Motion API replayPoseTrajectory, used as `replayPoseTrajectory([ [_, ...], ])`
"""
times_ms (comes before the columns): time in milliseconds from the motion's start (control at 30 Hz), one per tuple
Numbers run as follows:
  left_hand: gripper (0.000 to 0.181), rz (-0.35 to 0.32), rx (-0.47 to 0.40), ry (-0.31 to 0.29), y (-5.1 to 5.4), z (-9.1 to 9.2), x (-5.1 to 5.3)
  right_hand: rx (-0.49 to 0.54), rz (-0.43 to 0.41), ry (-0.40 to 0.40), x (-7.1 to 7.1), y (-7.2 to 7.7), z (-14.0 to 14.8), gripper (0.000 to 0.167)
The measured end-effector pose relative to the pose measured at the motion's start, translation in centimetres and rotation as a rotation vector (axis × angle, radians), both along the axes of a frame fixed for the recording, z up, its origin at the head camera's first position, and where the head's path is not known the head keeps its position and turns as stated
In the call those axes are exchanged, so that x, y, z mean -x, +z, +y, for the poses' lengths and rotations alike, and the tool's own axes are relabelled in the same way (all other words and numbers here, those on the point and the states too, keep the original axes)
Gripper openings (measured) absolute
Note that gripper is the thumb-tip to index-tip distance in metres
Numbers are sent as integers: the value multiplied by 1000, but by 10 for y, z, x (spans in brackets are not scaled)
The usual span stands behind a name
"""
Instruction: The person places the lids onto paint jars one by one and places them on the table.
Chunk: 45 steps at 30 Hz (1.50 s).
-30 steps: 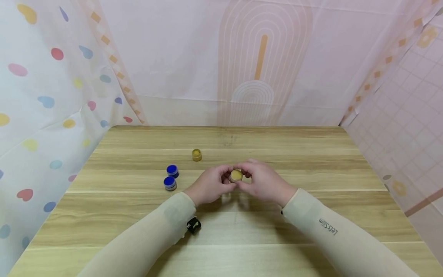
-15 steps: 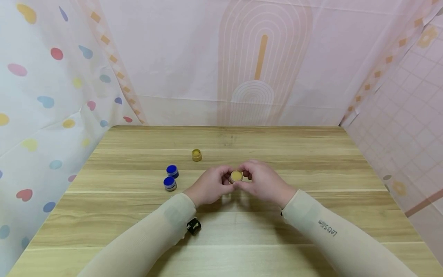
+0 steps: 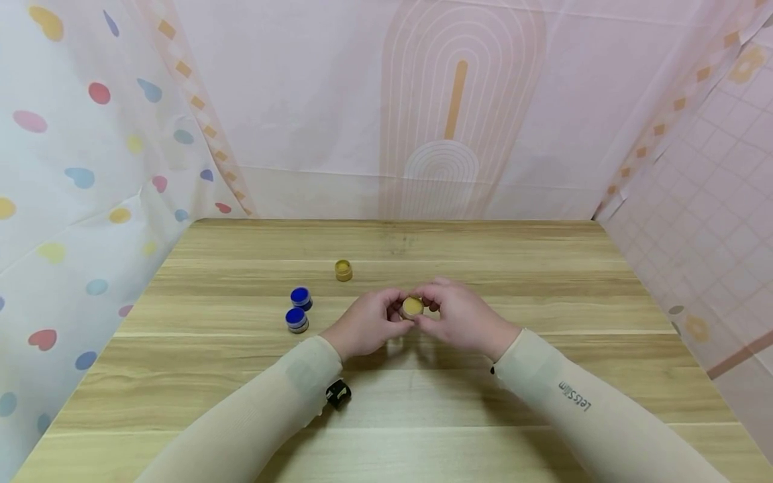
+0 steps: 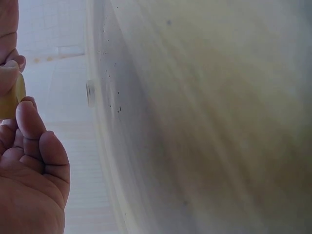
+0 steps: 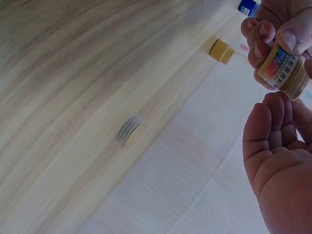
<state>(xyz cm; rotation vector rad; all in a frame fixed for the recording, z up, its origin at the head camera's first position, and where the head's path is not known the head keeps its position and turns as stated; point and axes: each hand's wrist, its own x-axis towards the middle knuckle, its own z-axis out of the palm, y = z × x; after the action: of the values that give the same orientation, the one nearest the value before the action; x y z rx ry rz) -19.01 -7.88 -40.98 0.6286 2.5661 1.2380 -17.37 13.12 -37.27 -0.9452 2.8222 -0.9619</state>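
Observation:
A small yellow paint jar [image 3: 413, 306] with a printed label [image 5: 280, 67] is held upright between both hands, above the table. My left hand [image 3: 370, 322] grips it from the left, thumb over the label in the right wrist view. From the right, the thumb and fingers of my right hand [image 3: 461, 318] pinch around the jar's upper rim. That upper part looks clear in the right wrist view. Fingers partly hide the jar in all views. Left of the hands stand two blue paint jars [image 3: 300, 298] and, farther back, another yellow paint jar [image 3: 343, 270].
A see-through ridged round piece [image 5: 130, 131] sits on the table's far part in the right wrist view. The wooden table [image 3: 543, 268] meets patterned cloth [image 3: 314, 100] at the back and sides. A black wrist device [image 3: 338, 394] hangs under the left sleeve.
The right fingers shift slightly around the jar's top, lifting a little and coming back. The left hand and the jars on the table stay where they were.

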Motion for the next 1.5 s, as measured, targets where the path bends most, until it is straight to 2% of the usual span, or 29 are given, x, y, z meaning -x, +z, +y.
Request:
replayPoseTrajectory([
  [167,17,-8,-5,-2,-1,0,0,9,-41,-57,-2,1,-2,23],
  [267,18,-10,-5,-5,-2,0,0,3,-41,-73,-3,0,-1,28],
  [433,20,-1,-10,-11,-2,0,0,2,0,-25,-1,-1,0,40],
  [567,20,8,-2,-8,-1,-1,0,16,28,19,-1,-1,0,37],
  [700,20,3,1,-3,-1,0,1,22,15,14,-2,0,0,35],
  [933,18,-11,-9,-6,0,1,0,4,-29,-54,-2,1,-1,29],
  [1033,20,-19,-6,2,1,1,0,-3,-37,-71,-2,0,-1,32],
  [1200,24,-18,1,3,2,1,-1,1,-11,-19,-1,-1,1,40],
  [1300,23,-19,9,0,3,1,0,2,17,15,0,-1,1,37],
  [1500,23,-15,8,-4,3,2,0,-17,9,-8,-1,1,-1,32],
])
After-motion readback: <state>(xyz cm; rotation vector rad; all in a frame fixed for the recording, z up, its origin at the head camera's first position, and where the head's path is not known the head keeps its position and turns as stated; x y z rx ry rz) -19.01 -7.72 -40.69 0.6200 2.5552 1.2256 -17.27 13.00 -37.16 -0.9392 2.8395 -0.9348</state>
